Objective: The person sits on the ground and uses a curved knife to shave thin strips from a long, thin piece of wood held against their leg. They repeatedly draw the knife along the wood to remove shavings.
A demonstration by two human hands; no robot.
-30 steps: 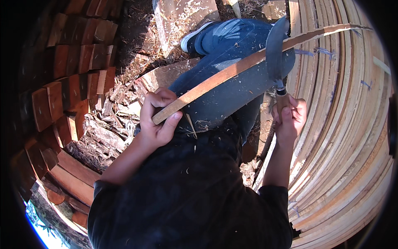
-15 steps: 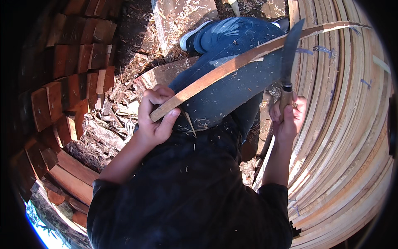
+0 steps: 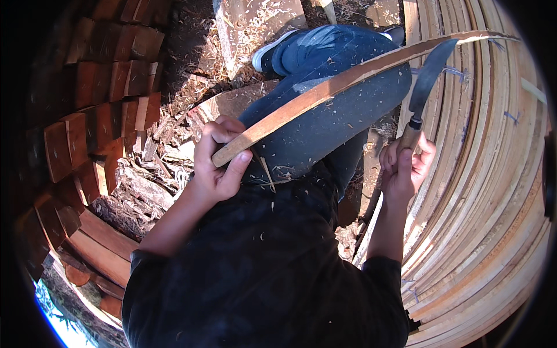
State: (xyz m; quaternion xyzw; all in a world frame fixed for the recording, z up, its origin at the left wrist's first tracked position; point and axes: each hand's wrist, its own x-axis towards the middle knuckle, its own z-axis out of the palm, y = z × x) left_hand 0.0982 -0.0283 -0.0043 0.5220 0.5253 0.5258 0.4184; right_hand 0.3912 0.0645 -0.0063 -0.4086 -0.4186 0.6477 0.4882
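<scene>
Head view shows a long wooden strip (image 3: 325, 91) (brown, partly pale-edged).

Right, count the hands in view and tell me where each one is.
2: the left hand grips the near end of the wooden strip; the right hand holds the curved knife. No others show.

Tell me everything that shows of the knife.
The knife has a broad, curved, dark grey blade that looks like metal, a dark collar, and a light brown handle that looks wooden. The right grip closes around the handle, hiding part of it. The blade points up and bends rightward, in front of stacked strips. Its tip overlaps the long wooden strip in view; whether they touch is unclear.
</scene>
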